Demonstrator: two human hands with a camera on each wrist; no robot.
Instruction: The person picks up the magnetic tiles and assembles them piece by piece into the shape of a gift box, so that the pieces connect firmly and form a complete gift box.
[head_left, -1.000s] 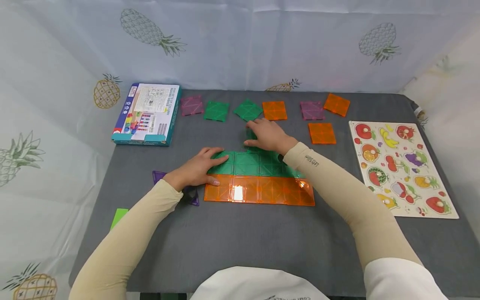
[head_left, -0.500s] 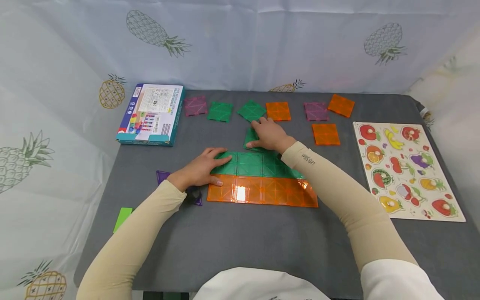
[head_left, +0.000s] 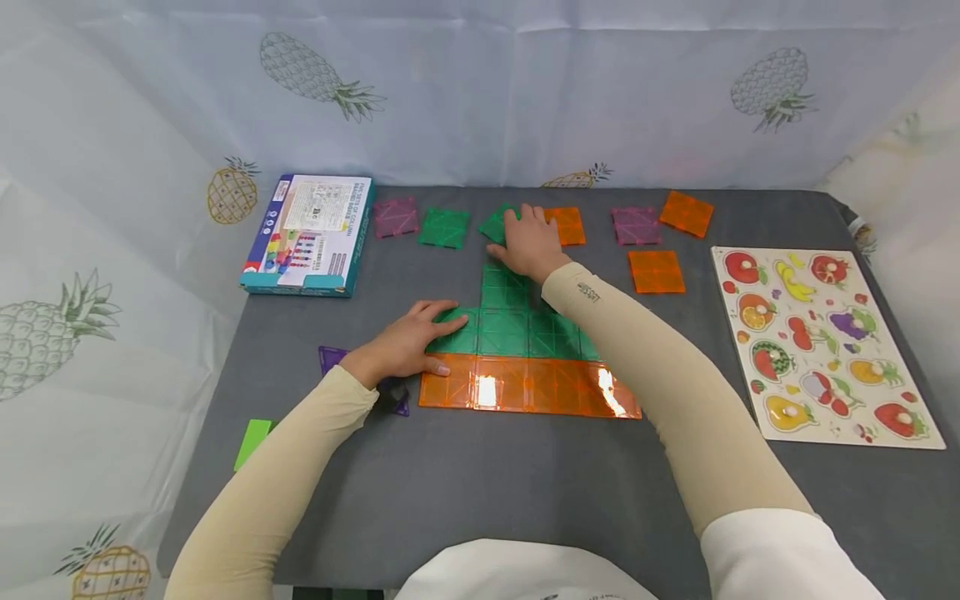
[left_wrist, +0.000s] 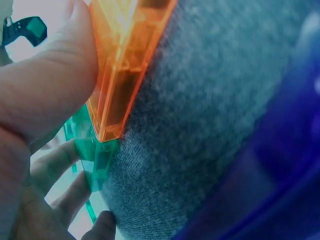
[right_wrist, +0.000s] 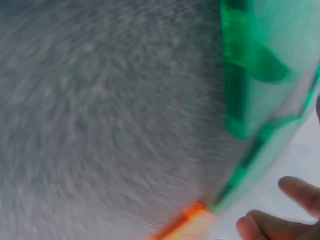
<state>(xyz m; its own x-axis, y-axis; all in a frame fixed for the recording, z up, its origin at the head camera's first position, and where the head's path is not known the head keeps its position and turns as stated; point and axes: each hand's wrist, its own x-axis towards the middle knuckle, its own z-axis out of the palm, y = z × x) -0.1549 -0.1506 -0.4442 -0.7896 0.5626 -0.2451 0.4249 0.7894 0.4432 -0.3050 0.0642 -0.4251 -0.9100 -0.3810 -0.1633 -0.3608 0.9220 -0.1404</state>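
The single green tile (head_left: 501,287) sits uncovered against the green row (head_left: 501,333), its placing apparently done, as the right hand (head_left: 531,242), fingers loosely extended, has moved off it to a loose green tile (head_left: 492,223), while the left hand (head_left: 401,343) rests, fingers spread, at the left end of the green and orange rows (head_left: 528,385).

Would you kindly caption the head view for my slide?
Left grip on joined tiles, right grip by a loose green tile.

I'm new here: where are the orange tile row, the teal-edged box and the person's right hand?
Orange tile row (head_left: 540,386): head view, middle of its top face.
Teal-edged box (head_left: 309,235): head view, printed upper face.
Right hand (head_left: 530,243): head view, back of the hand.
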